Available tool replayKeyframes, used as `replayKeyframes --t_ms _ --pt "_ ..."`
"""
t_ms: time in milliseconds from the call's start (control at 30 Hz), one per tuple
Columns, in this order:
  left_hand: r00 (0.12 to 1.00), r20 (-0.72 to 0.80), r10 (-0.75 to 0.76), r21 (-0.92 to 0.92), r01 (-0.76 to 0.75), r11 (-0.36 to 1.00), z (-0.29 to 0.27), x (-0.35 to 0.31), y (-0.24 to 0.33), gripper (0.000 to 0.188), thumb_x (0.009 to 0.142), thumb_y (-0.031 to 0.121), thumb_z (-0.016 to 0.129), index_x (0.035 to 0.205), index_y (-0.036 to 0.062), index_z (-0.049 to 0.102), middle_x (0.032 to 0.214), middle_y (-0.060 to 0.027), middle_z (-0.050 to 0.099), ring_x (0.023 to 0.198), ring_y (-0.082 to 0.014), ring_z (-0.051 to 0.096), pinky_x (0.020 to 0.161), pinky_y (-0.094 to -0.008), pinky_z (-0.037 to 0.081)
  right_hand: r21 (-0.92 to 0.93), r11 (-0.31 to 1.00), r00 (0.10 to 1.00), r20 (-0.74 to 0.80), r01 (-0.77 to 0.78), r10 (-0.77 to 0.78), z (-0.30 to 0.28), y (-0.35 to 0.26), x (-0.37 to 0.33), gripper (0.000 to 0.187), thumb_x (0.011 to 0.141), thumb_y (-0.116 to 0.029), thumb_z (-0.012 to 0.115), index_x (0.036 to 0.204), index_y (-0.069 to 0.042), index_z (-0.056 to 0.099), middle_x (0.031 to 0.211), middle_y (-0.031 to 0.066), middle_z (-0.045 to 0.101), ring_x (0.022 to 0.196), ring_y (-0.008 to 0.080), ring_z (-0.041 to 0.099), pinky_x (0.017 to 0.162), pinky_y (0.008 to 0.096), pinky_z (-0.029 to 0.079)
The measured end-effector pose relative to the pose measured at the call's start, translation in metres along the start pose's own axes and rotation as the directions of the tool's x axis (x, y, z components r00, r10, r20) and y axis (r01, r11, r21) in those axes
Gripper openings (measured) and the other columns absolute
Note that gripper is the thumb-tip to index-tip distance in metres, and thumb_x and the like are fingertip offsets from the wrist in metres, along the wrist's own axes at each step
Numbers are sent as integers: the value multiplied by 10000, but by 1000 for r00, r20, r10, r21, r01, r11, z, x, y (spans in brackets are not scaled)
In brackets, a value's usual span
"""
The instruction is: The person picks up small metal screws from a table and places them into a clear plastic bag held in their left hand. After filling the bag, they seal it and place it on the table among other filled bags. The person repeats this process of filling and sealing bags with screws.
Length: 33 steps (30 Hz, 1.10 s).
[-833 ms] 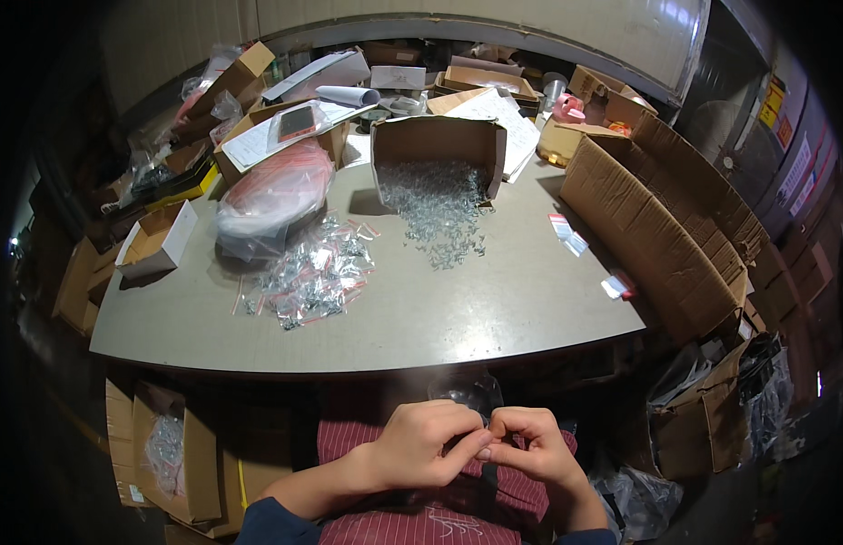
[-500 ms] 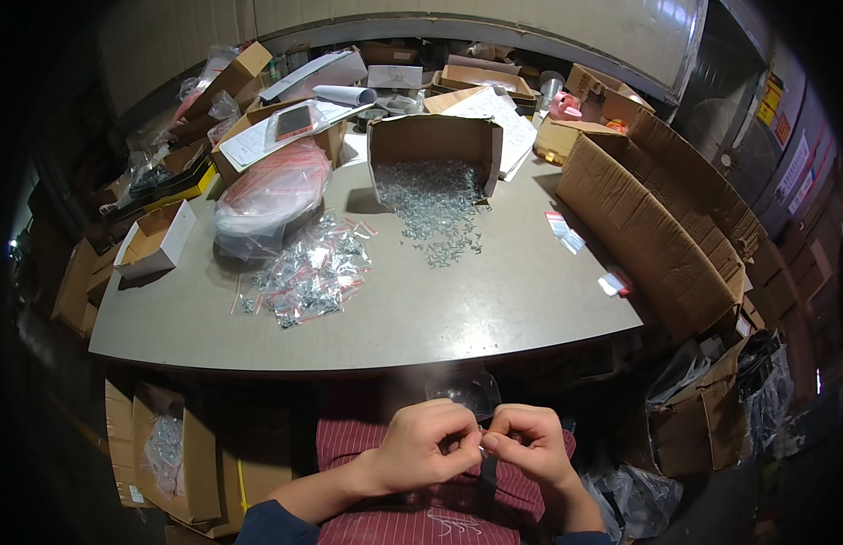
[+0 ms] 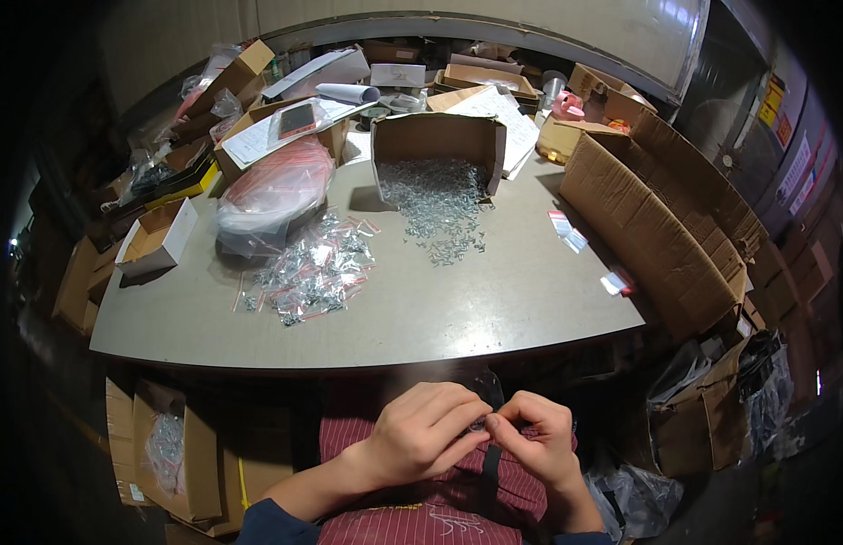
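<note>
Above my lap, in front of the table's near edge, both hands meet with their fingertips together. My left hand (image 3: 428, 431) is closed, fingers bent over toward the right one. My right hand (image 3: 541, 438) pinches with thumb and forefinger. Between and just beyond them shows part of a clear plastic bag (image 3: 485, 386), mostly hidden by the fingers; its contents cannot be made out. On the table lie a heap of small metal screws (image 3: 435, 195), spilling from a tipped cardboard box (image 3: 499, 154), and a pile of small filled zip bags (image 3: 317, 272).
A bundle of flat plastic bags (image 3: 271, 200) lies behind the filled ones. A small white box (image 3: 172, 241) stands at the left table edge, a long cardboard box (image 3: 635, 218) at the right. Papers and a phone (image 3: 297, 121) lie at the back. Open cartons (image 3: 199, 463) flank my lap.
My left hand's fingers have stretched further over toward the right hand, covering the pinch. Less of the clear bag shows beyond the hands. Things on the table stay put.
</note>
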<state>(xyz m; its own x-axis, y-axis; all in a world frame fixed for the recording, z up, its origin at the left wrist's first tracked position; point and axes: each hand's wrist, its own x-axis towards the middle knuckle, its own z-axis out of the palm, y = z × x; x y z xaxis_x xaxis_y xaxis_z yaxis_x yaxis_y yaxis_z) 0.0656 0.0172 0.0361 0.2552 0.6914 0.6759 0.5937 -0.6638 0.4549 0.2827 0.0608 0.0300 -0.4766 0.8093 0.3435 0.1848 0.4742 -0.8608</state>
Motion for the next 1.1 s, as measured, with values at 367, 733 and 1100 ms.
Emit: replayKeyframes --t_ms 367,733,1100 --pt "959 212 -191 -289 248 925 -7 -2 -9 359 877 275 890 1106 28 764 1049 -118 773 939 -289 753 817 -366 597 -306 876 924 215 372 -317 -21 -27 13 253 737 -83 821 980 -131 766 1092 22 698 1204 280 586 1187 522 304" --pt "662 540 -520 -752 656 54 -7 -8 -25 352 1014 79 747 1332 -5 623 1019 -55 730 917 -88 675 845 -236 535 -219 957 979 -28 192 -203 -20 -13 17 138 774 -52 827 891 -116 790 1004 -19 821 1401 302 561 1281 533 135" --pt "990 -50 -129 226 137 965 12 -13 -47 245 714 152 820 873 80 648 895 -98 665 798 -284 638 748 -392 479 -384 768 856 160 513 -492 31 -13 48 108 873 -211 810 910 -111 791 1012 19 771 1203 299 698 1281 649 66"
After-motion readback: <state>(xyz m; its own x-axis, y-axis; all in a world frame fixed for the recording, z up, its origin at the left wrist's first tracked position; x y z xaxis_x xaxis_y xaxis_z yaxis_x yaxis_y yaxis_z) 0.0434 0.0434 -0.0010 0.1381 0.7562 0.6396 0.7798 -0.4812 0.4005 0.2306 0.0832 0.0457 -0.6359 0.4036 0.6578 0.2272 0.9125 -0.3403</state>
